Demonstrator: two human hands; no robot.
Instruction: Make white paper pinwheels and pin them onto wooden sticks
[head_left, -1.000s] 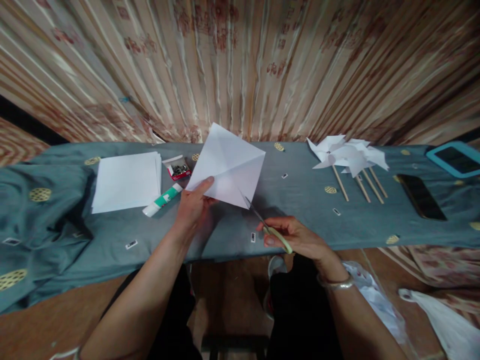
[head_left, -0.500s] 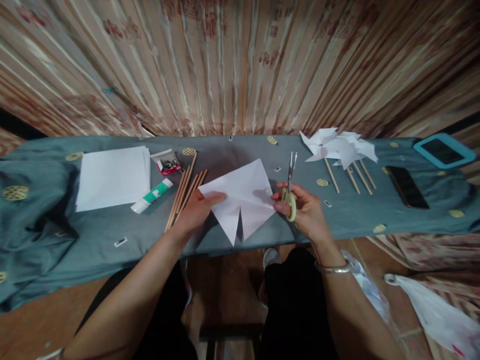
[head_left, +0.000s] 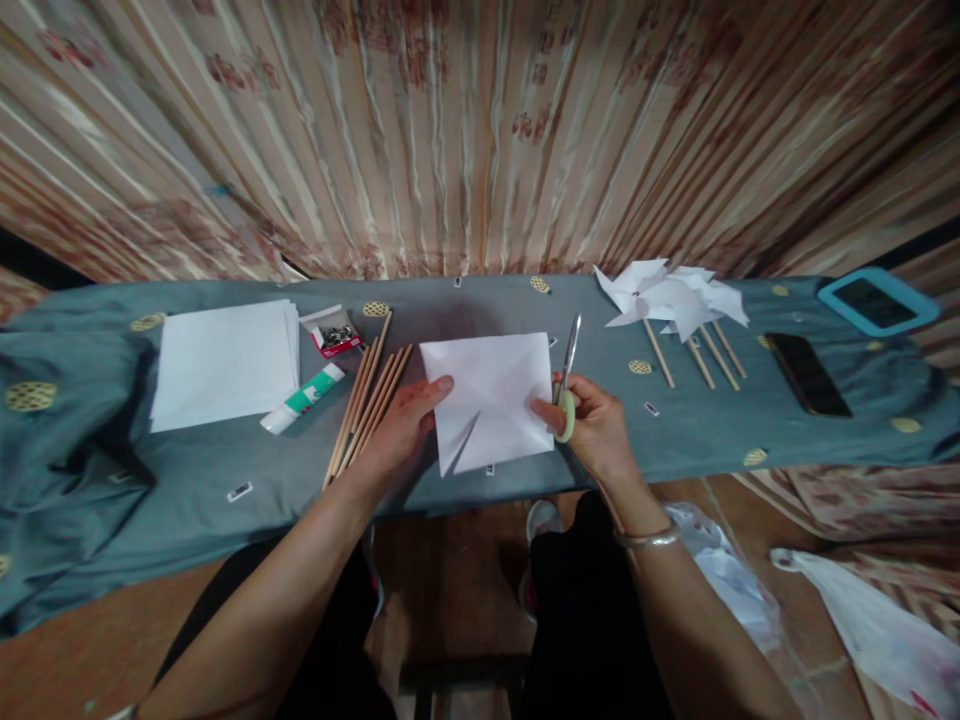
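Note:
Between my hands is a square sheet of white paper [head_left: 499, 400], creased, with a slit running in from its lower left corner toward the middle. My left hand [head_left: 401, 420] grips its left edge, thumb on top and fingers underneath. My right hand [head_left: 592, 420] pinches the right edge under its thumb. That same hand also carries scissors [head_left: 568, 385] with light green handles, blades pointing up and away from me. Just left of my left hand lie several thin wooden sticks [head_left: 367, 395] on the cloth.
On the cloth-covered table [head_left: 210, 455] lie a stack of white paper [head_left: 225, 365], a red box of small metal pieces [head_left: 334, 332] and a glue stick [head_left: 304, 397]. Paper pinwheels [head_left: 671, 298], a black phone [head_left: 808, 373] and a blue-framed device [head_left: 876, 302] are at the right.
The paper has turned so its edges run nearly level, and the slit has narrowed. My right hand has moved slightly left, its thumb now over the paper, scissors still in it.

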